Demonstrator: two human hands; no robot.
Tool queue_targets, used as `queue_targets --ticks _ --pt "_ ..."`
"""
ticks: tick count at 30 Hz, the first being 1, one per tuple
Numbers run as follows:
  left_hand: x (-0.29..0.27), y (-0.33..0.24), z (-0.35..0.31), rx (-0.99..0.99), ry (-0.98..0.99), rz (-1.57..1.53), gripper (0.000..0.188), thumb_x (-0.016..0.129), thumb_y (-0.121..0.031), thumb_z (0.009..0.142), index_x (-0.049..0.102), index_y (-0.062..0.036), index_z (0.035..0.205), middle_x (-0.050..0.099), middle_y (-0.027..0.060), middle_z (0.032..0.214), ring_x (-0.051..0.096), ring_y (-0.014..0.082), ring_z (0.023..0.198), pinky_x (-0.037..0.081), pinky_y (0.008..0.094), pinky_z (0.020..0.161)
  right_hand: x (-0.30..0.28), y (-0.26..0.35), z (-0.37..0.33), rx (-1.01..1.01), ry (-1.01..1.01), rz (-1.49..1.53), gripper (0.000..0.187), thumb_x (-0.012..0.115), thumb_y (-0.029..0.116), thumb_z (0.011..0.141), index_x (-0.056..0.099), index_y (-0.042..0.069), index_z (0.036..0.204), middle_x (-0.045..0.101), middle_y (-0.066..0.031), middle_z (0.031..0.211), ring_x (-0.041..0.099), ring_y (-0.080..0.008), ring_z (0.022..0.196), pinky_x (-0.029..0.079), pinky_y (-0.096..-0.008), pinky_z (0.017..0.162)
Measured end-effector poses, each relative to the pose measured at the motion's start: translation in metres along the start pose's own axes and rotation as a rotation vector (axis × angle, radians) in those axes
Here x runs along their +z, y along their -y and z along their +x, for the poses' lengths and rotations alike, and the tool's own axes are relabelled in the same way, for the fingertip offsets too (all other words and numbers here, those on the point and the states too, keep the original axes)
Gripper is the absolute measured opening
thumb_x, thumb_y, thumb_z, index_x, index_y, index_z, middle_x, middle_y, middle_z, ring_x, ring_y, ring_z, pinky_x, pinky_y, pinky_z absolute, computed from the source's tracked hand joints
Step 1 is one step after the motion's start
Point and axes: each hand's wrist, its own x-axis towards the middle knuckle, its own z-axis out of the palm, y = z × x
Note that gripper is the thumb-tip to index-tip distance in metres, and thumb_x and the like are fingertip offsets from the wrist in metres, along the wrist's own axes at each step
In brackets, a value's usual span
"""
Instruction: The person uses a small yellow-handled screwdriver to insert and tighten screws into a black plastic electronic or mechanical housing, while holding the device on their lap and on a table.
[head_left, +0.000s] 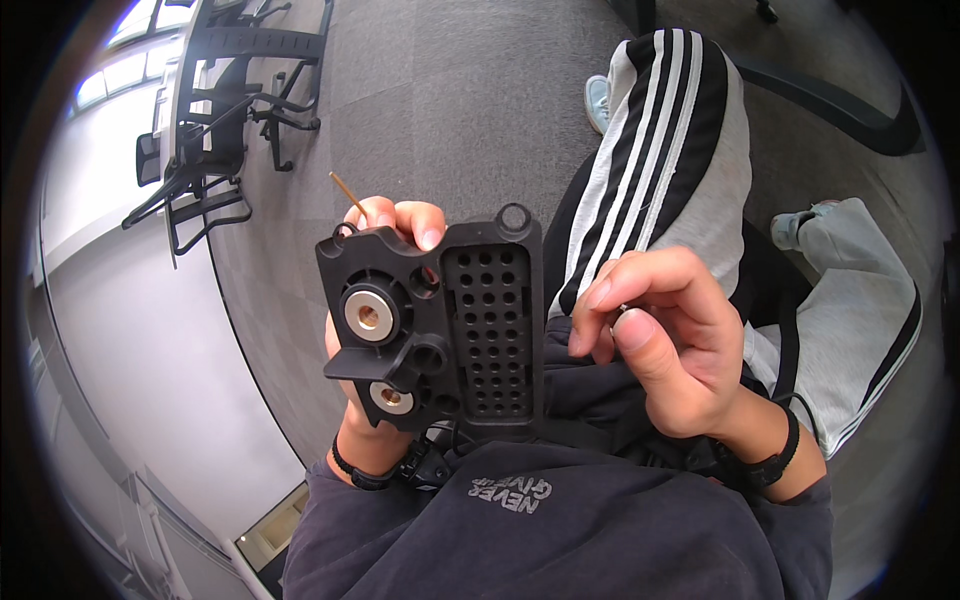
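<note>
My left hand [420,220] is closed around a black plastic holder [468,235], gripping it from behind and at its left edge. The holder has a panel of small round holes [490,330] and two metal-rimmed round sockets, an upper one [368,316] and a lower one [391,398]. A thin brass-coloured rod [346,192] sticks up at the left fingertips; its lower end is hidden. To the right of the holder and apart from it, my right hand [685,340] pinches a tiny piece between thumb and fingers, mostly covered and too small to name.
My legs in grey and black striped trousers [690,150] extend beyond the hands. Black chairs [215,130] stand by a desk at the far left, above grey carpet [430,100]. A dark curved chair part [840,105] lies at the far right.
</note>
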Motion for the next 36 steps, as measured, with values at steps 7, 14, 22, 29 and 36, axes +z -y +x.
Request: queue_targets --ticks 7,14,22,29,36 --pt "0.000 0.000 0.003 -0.012 0.071 -0.020 0.024 0.051 -0.026 0.093 0.041 -0.0069 0.104 0.046 0.0113 0.102 0.054 0.0154 0.087 0.053 0.0265 0.077 0.000 0.001 0.000 0.007 -0.005 0.068 0.015 0.047 0.004 0.094 0.049 -0.003 0.107 0.058 -0.0099 0.092 0.058 -0.0124 0.084 0.047 -0.0250 0.076" --pt "0.001 0.000 0.007 -0.069 0.041 -0.117 0.036 0.066 -0.019 0.082 0.038 -0.0101 0.104 0.041 0.0041 0.095 0.051 0.0168 0.095 0.054 0.0301 0.082 -0.001 0.003 0.001 0.046 -0.005 0.098 0.013 0.047 0.004 0.093 0.050 -0.002 0.104 0.058 -0.0100 0.090 0.057 -0.0120 0.082 0.046 -0.0249 0.075" --pt "0.015 0.002 0.013 -0.114 0.036 -0.168 0.030 0.064 -0.016 0.085 0.039 -0.0094 0.102 0.041 0.0025 0.091 0.048 0.0162 0.089 0.054 0.0270 0.073 -0.003 0.003 0.002 0.038 -0.030 0.131 0.014 0.045 0.004 0.093 0.050 -0.003 0.105 0.058 -0.0097 0.090 0.056 -0.0113 0.082 0.045 -0.0246 0.075" --pt "0.018 0.009 0.018 -0.613 0.010 -1.262 0.015 0.055 -0.005 0.087 0.040 -0.0025 0.091 0.040 0.0091 0.087 0.040 0.0209 0.072 0.040 0.0254 0.036 0.000 0.002 0.001 0.031 -0.062 0.079 0.015 0.044 0.004 0.093 0.050 -0.001 0.106 0.059 -0.0093 0.086 0.050 -0.0078 0.072 0.041 -0.0211 0.065" --pt "0.024 0.016 0.016 -0.656 -0.032 -1.262 0.009 0.048 -0.002 0.088 0.040 -0.0008 0.090 0.043 0.0117 0.086 0.040 0.0232 0.071 0.040 0.0236 0.028 -0.001 0.003 0.000 0.022 -0.043 0.019 0.013 0.043 0.004 0.093 0.047 -0.001 0.104 0.059 -0.0118 0.085 0.050 -0.0096 0.069 0.042 -0.0226 0.063"
